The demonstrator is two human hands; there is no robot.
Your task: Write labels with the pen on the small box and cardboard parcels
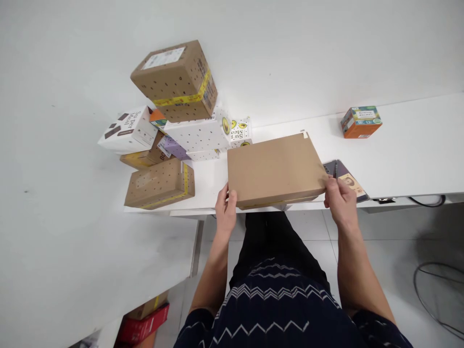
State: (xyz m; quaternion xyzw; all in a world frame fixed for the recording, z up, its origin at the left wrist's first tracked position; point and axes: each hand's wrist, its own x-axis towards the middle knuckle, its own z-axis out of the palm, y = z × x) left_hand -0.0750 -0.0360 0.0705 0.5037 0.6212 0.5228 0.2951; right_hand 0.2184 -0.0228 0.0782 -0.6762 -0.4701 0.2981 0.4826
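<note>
A flat brown cardboard box (275,166) is between my two hands over the front of the white table. Its left front corner is gripped by my left hand (226,210), thumb against the front face. My right hand (340,200) pinches the right front corner, with the fingers closed. Beneath the box a strip with yellow tape shows; whether it belongs to this box or another, I cannot tell. Partly behind the right hand lies a dark spiral notebook (350,181) with a printed face on its cover.
Left of the box are stacked cartons: a taped brown carton (177,79), white cartons (199,133), a white Super Meal box (128,128) and a long brown carton (159,186). An orange and green box (361,122) stands at back right. A black cable (429,200) hangs by the front edge.
</note>
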